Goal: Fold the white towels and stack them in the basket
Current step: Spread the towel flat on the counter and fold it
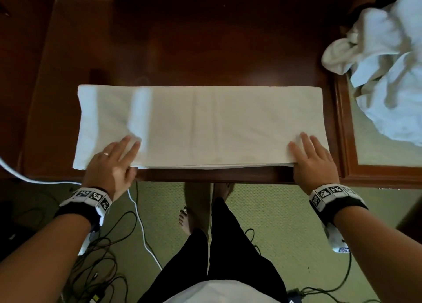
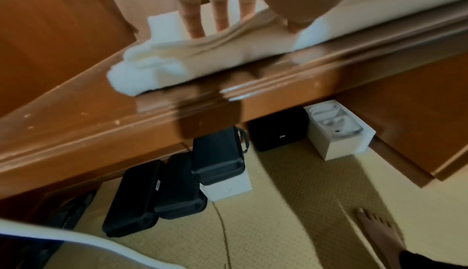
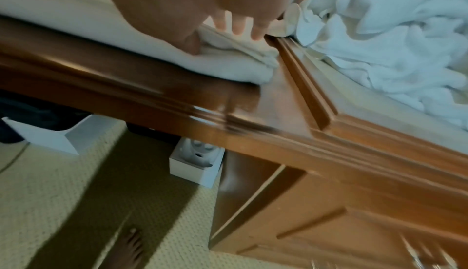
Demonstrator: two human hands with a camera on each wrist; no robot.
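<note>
A white towel (image 1: 201, 124), folded into a long band, lies flat across the dark wooden table (image 1: 205, 39), its near edge along the table's front edge. My left hand (image 1: 123, 158) rests on the near left part, fingers (image 2: 195, 17) straight on top and thumb at the edge. At the near right corner my right hand (image 1: 308, 156) presses with straight fingers (image 3: 238, 27), its thumb against the stacked edge of the towel (image 3: 101, 39). A crumpled pile of white towels (image 1: 388, 62) lies at the right on a framed lighter surface. No basket is in view.
Black cases (image 2: 177, 183) and open white boxes (image 2: 339, 133) stand under the table on the carpet. Cables (image 1: 109, 245) trail over the floor at the left. My bare feet and dark trousers (image 1: 217, 245) are just before the table's front edge.
</note>
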